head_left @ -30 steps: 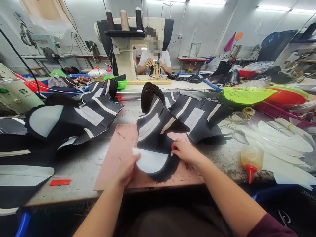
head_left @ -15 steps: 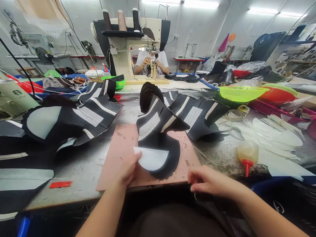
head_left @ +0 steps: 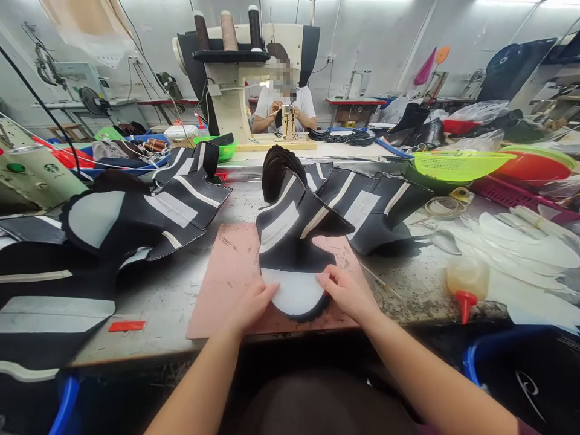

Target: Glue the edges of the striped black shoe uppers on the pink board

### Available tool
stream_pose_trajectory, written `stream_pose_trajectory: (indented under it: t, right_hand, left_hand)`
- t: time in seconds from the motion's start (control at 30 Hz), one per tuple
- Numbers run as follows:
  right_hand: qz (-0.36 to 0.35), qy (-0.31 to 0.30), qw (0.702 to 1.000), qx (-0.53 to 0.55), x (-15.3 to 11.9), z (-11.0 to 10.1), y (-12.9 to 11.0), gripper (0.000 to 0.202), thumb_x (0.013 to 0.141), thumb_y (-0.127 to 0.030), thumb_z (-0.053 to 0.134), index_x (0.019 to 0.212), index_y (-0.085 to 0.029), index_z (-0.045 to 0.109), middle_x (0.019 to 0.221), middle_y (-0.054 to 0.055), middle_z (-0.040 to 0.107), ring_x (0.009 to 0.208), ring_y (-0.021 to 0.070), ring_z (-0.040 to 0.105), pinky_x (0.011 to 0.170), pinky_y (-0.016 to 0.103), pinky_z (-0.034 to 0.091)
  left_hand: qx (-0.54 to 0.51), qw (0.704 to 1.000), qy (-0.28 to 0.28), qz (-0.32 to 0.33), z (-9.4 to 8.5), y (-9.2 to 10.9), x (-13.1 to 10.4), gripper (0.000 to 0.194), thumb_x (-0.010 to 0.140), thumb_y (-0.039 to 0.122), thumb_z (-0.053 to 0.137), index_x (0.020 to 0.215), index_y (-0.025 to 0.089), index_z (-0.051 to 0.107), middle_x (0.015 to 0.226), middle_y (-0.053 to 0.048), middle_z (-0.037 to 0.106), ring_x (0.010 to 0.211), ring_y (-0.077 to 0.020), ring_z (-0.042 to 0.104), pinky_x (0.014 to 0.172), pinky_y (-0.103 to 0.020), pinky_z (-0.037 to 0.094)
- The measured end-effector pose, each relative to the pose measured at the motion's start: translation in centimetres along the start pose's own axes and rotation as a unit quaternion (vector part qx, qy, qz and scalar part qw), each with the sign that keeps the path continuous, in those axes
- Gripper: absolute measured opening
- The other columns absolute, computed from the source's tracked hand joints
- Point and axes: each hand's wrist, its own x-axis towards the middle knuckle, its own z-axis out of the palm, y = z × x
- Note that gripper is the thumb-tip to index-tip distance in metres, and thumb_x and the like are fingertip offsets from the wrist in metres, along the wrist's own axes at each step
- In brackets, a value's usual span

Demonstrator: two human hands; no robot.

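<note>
"Where's the white pc. point(head_left: 294, 294)?"
"On the black upper point(head_left: 294, 257), straight edge L–R btwn. my hands: L hand point(head_left: 249, 305) pinches 1 end, R hand point(head_left: 347, 293) the other, both equally near."

Plain pale wall point(head_left: 389, 36); fluorescent ceiling tube point(head_left: 507, 3) at upper right; red-edged sewing table point(head_left: 356, 103) stands near the wall.

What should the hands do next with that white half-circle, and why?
Probably press the white piece down gently: it lies over the black piece's rounded end, and the left hand and right hand are already at its upper corners.
</note>
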Motion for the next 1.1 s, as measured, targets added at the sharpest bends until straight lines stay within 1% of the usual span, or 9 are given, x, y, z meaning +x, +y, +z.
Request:
stream_pose_trajectory:
  t: [0.13, 0.5, 0.63, 0.73, 0.8, 0.87, 0.93, 1.03, 1.1]
  right_hand:
    - [-0.026, 0.008, 0.985, -0.172, 1.5, -1.7, 1.1, 0.028, 0.071, -0.044, 0.052, 0.057, -0.021, 0.043, 0.055, -0.002, 0.049, 0.057, 0.0149, 0.046, 0.055, 0.026, 0.032]
    - [-0.026, -0.009, 0.976, -0.214, 1.5, -1.7, 1.2, 0.023, 0.072, -0.036, 0.057, 0.060, -0.021, 0.046, 0.061, -0.001, 0.055, 0.062, 0.0160, 0.052, 0.058, 0.027, 0.038]
    - [-0.111, 0.037, 0.946, -0.304, 1.2, -1.4, 1.6, 0.025, 0.075, -0.032, 0.060, 0.058, -0.020, 0.046, 0.063, 0.000, 0.057, 0.063, 0.0170, 0.055, 0.059, 0.028, 0.042]
    - [-0.218, 0.125, 0.887, -0.388, 0.6, -0.9, 2.2, 0.021, 0.076, -0.033, 0.062, 0.064, -0.019, 0.053, 0.074, 0.006, 0.060, 0.074, 0.0225, 0.057, 0.068, 0.035, 0.045]
    - [-0.290, 0.167, 0.849, -0.409, 0.1, 0.0, 2.7, 0.017, 0.080, -0.032, 0.058, 0.081, -0.015, 0.060, 0.089, 0.012, 0.063, 0.086, 0.0261, 0.058, 0.076, 0.039, 0.046]
    - [-0.350, 0.150, 0.826, -0.416, -0.7, 1.2, 3.0, 0.026, 0.085, -0.029, 0.050, 0.102, -0.012, 0.060, 0.106, 0.015, 0.062, 0.098, 0.0268, 0.057, 0.084, 0.041, 0.045]
    - [-0.378, 0.093, 0.817, -0.424, -1.3, 2.3, 3.3, 0.035, 0.088, -0.024, 0.042, 0.118, -0.010, 0.054, 0.119, 0.016, 0.058, 0.110, 0.0260, 0.053, 0.092, 0.041, 0.042]
    - [-0.353, 0.020, 0.824, -0.442, -1.8, 2.6, 3.7, 0.045, 0.088, -0.027, 0.041, 0.129, -0.010, 0.045, 0.132, 0.016, 0.047, 0.123, 0.0276, 0.042, 0.099, 0.045, 0.036]
    - [-0.315, -0.005, 0.834, -0.453, -1.7, 1.8, 3.8, 0.054, 0.085, -0.040, 0.047, 0.133, -0.015, 0.042, 0.138, 0.017, 0.038, 0.128, 0.0312, 0.035, 0.099, 0.050, 0.035]
  left_hand:
    - [0.171, 0.982, 0.057, 0.063, 0.8, -0.3, 0.5, 0.023, 0.069, 0.033, 0.059, 0.082, 0.014, 0.064, 0.130, -0.013, 0.045, 0.106, -0.0264, 0.053, 0.084, -0.038, 0.047]
    - [0.359, 0.928, 0.060, 0.084, 1.4, 0.6, 0.8, 0.009, 0.075, 0.023, 0.055, 0.071, 0.016, 0.060, 0.123, -0.009, 0.053, 0.106, -0.0226, 0.055, 0.090, -0.036, 0.047]
    - [0.461, 0.869, 0.091, 0.159, 2.1, 0.5, 0.1, 0.006, 0.076, 0.018, 0.057, 0.079, 0.014, 0.060, 0.130, -0.013, 0.048, 0.109, -0.0250, 0.053, 0.090, -0.038, 0.047]
    - [0.540, 0.792, 0.156, 0.239, 2.7, 0.0, -0.5, 0.033, 0.076, 0.016, 0.059, 0.109, 0.018, 0.057, 0.139, -0.015, 0.037, 0.120, -0.0330, 0.043, 0.092, -0.048, 0.043]
    - [0.578, 0.753, 0.125, 0.291, 3.0, -0.4, -0.7, 0.038, 0.078, 0.011, 0.054, 0.115, 0.023, 0.056, 0.138, -0.011, 0.040, 0.124, -0.0331, 0.040, 0.095, -0.051, 0.040]
    - [0.591, 0.741, 0.040, 0.316, 3.1, -1.0, -0.7, 0.038, 0.079, 0.011, 0.052, 0.115, 0.022, 0.057, 0.131, -0.010, 0.049, 0.122, -0.0297, 0.043, 0.098, -0.047, 0.039]
    - [0.584, 0.753, -0.017, 0.301, 3.0, -1.6, -0.6, 0.042, 0.079, 0.025, 0.058, 0.119, 0.014, 0.053, 0.126, -0.014, 0.054, 0.119, -0.0292, 0.047, 0.099, -0.045, 0.039]
    - [0.572, 0.776, -0.038, 0.263, 2.5, -1.8, -0.8, 0.066, 0.074, 0.048, 0.061, 0.127, 0.011, 0.045, 0.131, -0.016, 0.048, 0.123, -0.0310, 0.041, 0.101, -0.048, 0.036]
    - [0.573, 0.780, -0.056, 0.246, 2.2, -1.0, -1.1, 0.060, 0.078, 0.045, 0.058, 0.128, 0.014, 0.044, 0.133, -0.014, 0.045, 0.125, -0.0298, 0.039, 0.100, -0.047, 0.037]
